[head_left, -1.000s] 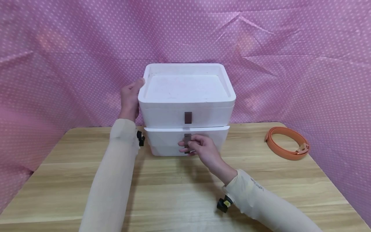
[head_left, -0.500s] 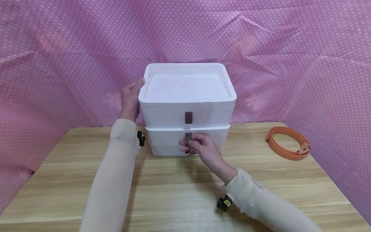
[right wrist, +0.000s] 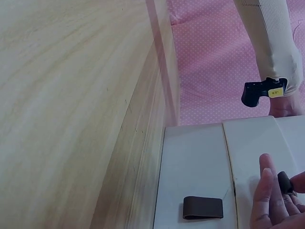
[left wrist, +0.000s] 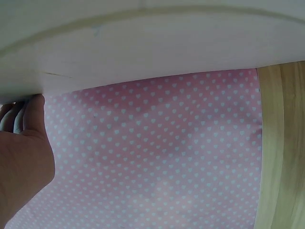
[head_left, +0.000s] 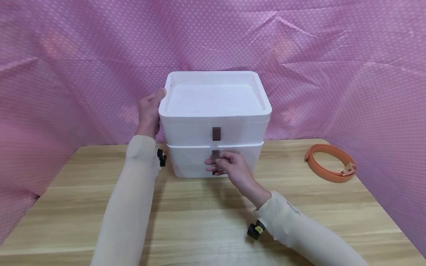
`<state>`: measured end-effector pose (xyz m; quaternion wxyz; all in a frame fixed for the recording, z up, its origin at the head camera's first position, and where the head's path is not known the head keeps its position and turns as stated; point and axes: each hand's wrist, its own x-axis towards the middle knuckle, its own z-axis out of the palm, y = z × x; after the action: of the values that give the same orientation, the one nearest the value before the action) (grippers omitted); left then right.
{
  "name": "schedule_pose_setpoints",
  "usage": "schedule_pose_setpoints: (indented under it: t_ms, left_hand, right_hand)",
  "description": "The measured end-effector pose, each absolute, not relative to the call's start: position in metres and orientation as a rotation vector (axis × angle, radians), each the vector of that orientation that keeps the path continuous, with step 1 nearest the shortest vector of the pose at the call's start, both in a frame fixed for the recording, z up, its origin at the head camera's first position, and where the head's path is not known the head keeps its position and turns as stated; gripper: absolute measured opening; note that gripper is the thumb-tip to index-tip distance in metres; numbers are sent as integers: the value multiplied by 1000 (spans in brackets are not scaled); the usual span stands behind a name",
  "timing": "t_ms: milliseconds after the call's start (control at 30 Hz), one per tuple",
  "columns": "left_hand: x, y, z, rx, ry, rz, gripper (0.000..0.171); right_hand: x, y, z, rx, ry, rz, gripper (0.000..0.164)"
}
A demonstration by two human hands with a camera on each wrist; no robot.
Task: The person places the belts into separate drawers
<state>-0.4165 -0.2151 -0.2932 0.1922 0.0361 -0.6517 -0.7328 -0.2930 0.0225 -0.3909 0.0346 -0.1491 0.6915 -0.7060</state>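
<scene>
**Right hand pinching a dark brown strap handle**

The white rectangular box of stacked sections, its top recessed, stands mid-frame in the head view; its inside is hidden. The right grip is closed narrowly on the strap, covering part of the front. The left hand presses the box's left side, its grip unwrapped, thumb at the rim. At right, a coiled orange belt lies on the pale wooden surface; pink patterned cloth hangs behind.

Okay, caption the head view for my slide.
Left hand against a white drawer box, right hand pinching the middle brown tab, coiled orange belt nearby.
</scene>
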Motion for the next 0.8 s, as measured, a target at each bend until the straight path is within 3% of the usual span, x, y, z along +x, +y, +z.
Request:
schedule_pose_setpoints:
  t_ms: [267, 800]
  left_hand:
    - [-417, -213, -294, 89, -1868, -2039, 43]
    - [-413, -214, -291, 120, -1847, -2050, 41]
  right_hand:
    - [-297, 26, -393, -460, 2135, -2173, 18]
    - [-301, 28, -391, -466, 2158, -2110, 20]
